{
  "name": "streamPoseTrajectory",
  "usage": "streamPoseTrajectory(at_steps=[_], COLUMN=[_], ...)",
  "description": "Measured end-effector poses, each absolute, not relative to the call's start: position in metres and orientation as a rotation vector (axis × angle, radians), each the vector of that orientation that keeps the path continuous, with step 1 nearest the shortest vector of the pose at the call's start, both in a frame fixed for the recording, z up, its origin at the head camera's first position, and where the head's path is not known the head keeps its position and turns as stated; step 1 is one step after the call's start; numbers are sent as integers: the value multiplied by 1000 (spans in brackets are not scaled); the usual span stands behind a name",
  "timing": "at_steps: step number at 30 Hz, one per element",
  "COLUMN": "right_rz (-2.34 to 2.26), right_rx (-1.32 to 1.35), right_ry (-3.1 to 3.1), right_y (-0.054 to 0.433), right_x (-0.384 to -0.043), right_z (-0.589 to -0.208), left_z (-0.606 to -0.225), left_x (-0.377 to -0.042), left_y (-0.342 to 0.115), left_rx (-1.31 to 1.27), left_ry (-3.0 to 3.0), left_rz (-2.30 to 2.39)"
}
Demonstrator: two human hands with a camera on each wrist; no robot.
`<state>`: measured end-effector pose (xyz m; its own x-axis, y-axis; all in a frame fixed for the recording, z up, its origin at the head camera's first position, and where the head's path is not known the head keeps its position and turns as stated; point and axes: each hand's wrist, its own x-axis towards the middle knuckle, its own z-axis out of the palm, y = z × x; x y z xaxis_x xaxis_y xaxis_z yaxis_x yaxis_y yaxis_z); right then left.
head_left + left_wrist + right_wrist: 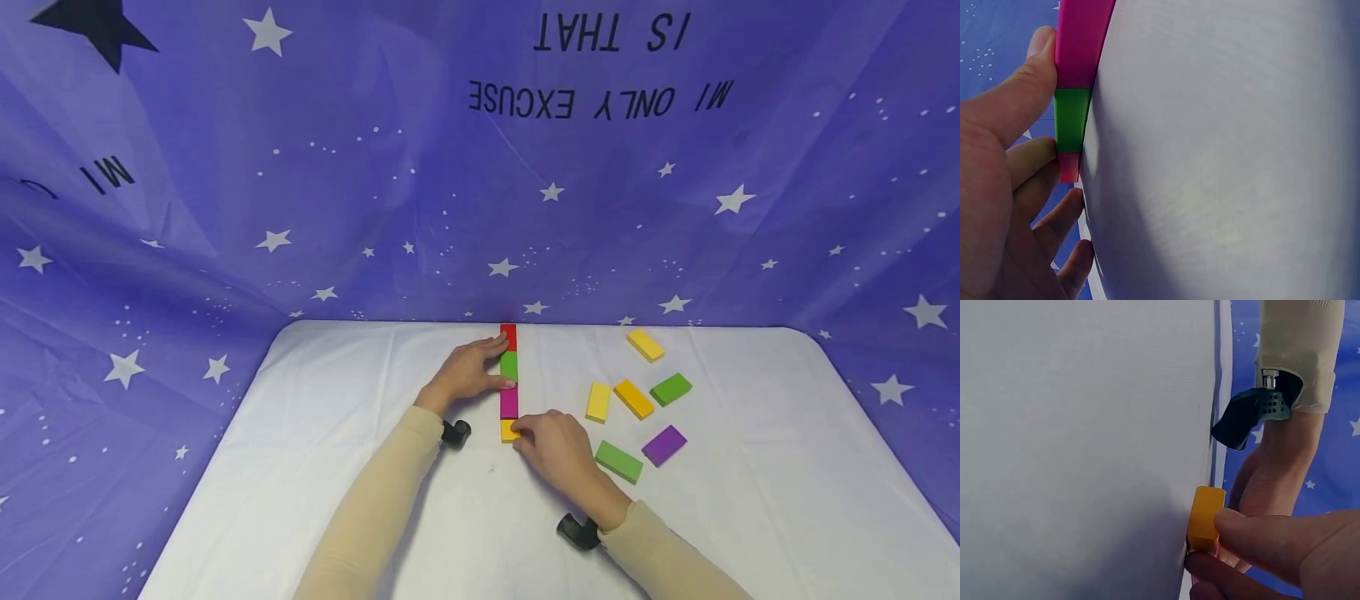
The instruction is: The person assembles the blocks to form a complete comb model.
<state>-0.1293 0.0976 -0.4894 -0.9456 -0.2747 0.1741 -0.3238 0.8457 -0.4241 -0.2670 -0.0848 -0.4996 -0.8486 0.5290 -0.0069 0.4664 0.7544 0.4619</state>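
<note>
A straight row of blocks runs from the table's far edge toward the near side: a red block (508, 337), a green block (509, 365), a magenta block (509, 401) and an orange block (507, 432). My left hand (467, 372) lies along the row's left side, fingertips on the red block and thumb by the green and magenta ones. In the left wrist view its fingers (1038, 162) are spread and fairly straight. At the near end, my right hand (561, 450) pinches the orange block (1207, 515) between thumb and fingers, end to end with the magenta one.
Right of the row lie several loose blocks: two yellow (645, 344) (597, 402), an orange (633, 399), a dark green (671, 389), a purple (664, 446) and a light green block (618, 462). A purple star-patterned cloth (450, 208) hangs behind the white table (750, 467).
</note>
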Motion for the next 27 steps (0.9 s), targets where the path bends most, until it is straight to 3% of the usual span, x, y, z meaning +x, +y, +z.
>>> streamPoseTrajectory(at_steps=[27], right_rz=[768], right_rx=[436], right_ry=[-2929], right_y=[99], right_x=[-140], right_z=[-495], left_z=[-501], left_x=[-268], left_y=[-84], left_rx=[810], left_ry=[2818], left_rz=[686])
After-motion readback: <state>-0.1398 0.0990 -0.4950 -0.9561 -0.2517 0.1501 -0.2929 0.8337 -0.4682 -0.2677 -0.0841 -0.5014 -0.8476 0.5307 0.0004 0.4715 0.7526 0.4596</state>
